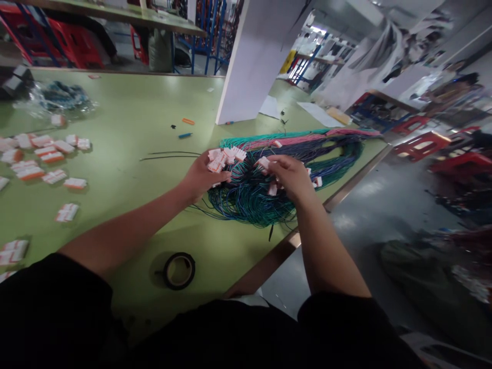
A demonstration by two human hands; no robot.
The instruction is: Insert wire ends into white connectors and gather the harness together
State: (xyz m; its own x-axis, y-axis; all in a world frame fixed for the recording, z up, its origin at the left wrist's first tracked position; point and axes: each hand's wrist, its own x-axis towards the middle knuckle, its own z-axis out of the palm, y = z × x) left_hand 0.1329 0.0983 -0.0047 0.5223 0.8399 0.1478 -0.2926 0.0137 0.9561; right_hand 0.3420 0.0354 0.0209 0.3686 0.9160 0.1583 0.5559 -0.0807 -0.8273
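My left hand [203,177] is closed around a cluster of white plug connectors [225,158] with wires running from them. A single white connector [263,164] sits between the thumb and fingers of my right hand [290,174], just to the right of that cluster. Below both hands spreads a thick bundle of thin wires [249,205], mostly green, blue and black, with a pink strand group at its far side. More white connectors [317,182] on wire ends lie beside and under my right hand, partly hidden by it.
Loose white-and-orange connectors [49,154] lie at the table's left. A roll of black tape [179,270] rests near me. A blue tool [185,135] and an orange piece [188,121] lie beyond my hands. A white pillar [257,56] rises at the table's far side; the table edge [277,251] runs along the right.
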